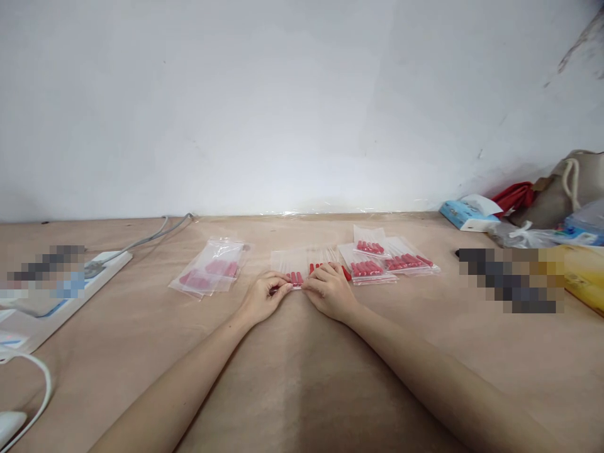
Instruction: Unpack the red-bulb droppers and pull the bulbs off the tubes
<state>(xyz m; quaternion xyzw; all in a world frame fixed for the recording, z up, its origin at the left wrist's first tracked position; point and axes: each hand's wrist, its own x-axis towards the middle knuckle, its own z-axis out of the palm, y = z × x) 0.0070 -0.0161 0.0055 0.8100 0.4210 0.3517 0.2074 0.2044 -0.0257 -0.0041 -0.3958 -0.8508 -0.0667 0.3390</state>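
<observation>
A small clear plastic bag (286, 262) with several red stick-like pieces (296, 277) in its near end lies flat at the middle of the table. My left hand (267, 294) pinches the near left corner of this bag. At its near right corner, the fingers of my right hand (330, 290) are closed on the edge. Partly under my right hand lie more red pieces, with clear plastic behind them. Further right, several filled bags (367, 268) overlap in a loose pile. Bags with flat pink-red contents (211, 270) are stacked to the left of my left hand.
A white power strip (111, 261) with a grey cable (155, 234) sits at the left. On the right are a blue tissue pack (467, 216), a cloth bag (557, 189), a yellow item (585, 277) and a blurred-out dark object (509, 280). A wall bounds the table's far edge.
</observation>
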